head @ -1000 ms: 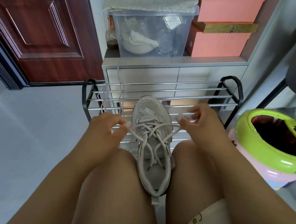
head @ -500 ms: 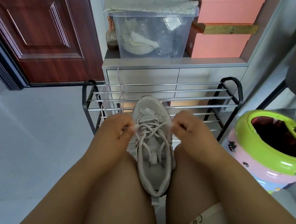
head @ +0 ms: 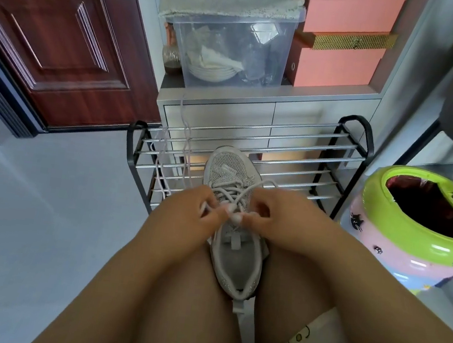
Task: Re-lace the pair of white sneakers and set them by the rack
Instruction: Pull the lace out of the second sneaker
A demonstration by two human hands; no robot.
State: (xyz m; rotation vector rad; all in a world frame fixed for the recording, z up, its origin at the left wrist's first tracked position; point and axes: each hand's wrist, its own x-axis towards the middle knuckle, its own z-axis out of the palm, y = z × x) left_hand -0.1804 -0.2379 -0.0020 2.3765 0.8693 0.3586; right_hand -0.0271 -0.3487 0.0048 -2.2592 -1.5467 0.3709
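A white sneaker (head: 231,172) lies wedged between my thighs, toe pointing toward the shoe rack (head: 304,141). Its white lace (head: 234,194) crisscrosses the upper eyelets. My left hand (head: 188,212) pinches one lace end just left of the tongue. My right hand (head: 273,220) pinches the other lace end just right of it. The fingertips of both hands nearly meet over the shoe's throat. A second loose lace (head: 184,140) hangs over the rack's left bars. The other sneaker is not in view.
A pink bin with a green rim (head: 414,224) stands at the right. Behind the rack is a grey cabinet (head: 227,111) carrying a clear plastic tub (head: 235,48) and orange boxes (head: 337,65). A dark red door (head: 50,33) fills the left; grey floor (head: 42,204) lies below.
Both hands have drawn inward from the shoe's sides to meet over the tongue, bringing the lace ends together.
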